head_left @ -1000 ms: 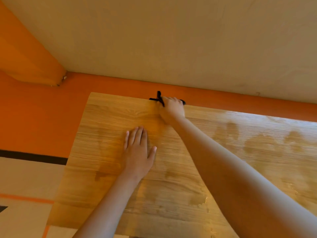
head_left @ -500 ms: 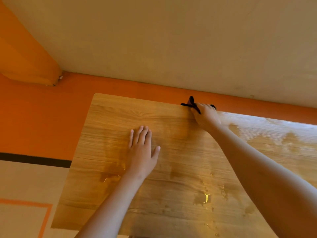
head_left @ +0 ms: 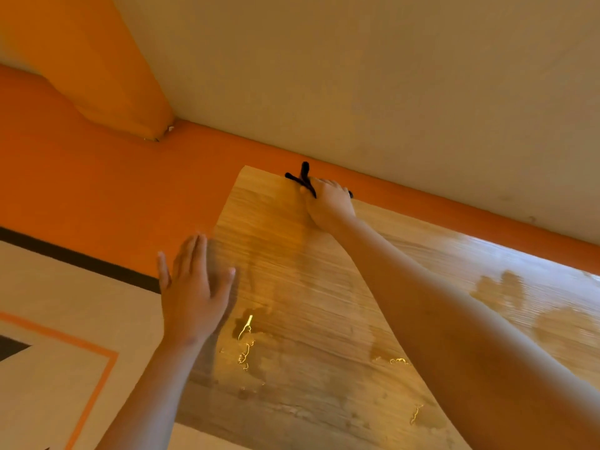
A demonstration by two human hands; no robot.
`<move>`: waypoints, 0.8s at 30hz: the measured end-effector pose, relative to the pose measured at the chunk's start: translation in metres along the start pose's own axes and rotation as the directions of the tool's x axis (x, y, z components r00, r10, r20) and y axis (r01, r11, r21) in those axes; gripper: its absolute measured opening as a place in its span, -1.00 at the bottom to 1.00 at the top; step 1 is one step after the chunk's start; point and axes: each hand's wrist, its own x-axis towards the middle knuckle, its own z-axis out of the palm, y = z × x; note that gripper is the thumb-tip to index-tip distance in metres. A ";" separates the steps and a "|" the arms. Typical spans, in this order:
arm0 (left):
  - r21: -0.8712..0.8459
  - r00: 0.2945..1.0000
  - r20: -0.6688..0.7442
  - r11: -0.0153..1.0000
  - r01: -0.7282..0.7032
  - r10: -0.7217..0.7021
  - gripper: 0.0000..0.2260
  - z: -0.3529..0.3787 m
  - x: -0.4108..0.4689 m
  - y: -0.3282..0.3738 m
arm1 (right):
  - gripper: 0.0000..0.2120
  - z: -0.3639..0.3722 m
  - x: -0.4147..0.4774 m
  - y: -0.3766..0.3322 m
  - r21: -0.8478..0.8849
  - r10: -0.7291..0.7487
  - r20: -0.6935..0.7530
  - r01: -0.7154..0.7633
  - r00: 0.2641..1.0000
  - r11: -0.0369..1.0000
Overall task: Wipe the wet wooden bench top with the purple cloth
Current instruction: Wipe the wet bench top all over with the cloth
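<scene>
The wooden bench top [head_left: 292,287] fills the lower right of the head view, with dark wet patches and glinting water on it. My right hand [head_left: 328,203] presses down at the bench's far edge, near its left corner, closed on the dark purple cloth [head_left: 303,180]. Only two thin ends of the cloth stick out past my fingers; the rest is hidden under the hand. My left hand [head_left: 191,287] is open and flat with fingers together at the bench's left edge, partly past it, holding nothing.
An orange band [head_left: 113,196] of wall runs behind and left of the bench, below a cream wall [head_left: 357,76]. An orange slanted beam [head_left: 107,69] meets the band at the upper left. Cream floor [head_left: 48,368] with orange and black lines lies to the left.
My right hand slid the cloth along the far edge to the right, then back toward the left corner. My left hand shifted from the bench's middle to its left edge. The view has swung.
</scene>
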 end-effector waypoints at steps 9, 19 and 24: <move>-0.281 0.997 0.072 0.958 0.053 -0.034 -0.40 0.011 0.000 -0.022 | -0.67 0.015 0.030 -0.053 -0.004 -0.056 0.030 0.056 0.998 0.998; -0.214 0.995 0.050 0.973 0.089 -0.080 -0.31 0.007 0.000 -0.021 | -0.69 0.023 0.048 -0.080 0.191 -0.135 0.049 0.123 0.990 0.974; -0.240 0.997 0.048 0.968 0.077 -0.068 -0.33 0.008 -0.001 -0.024 | -0.64 0.015 0.026 -0.057 0.175 -0.393 0.047 0.380 0.918 0.908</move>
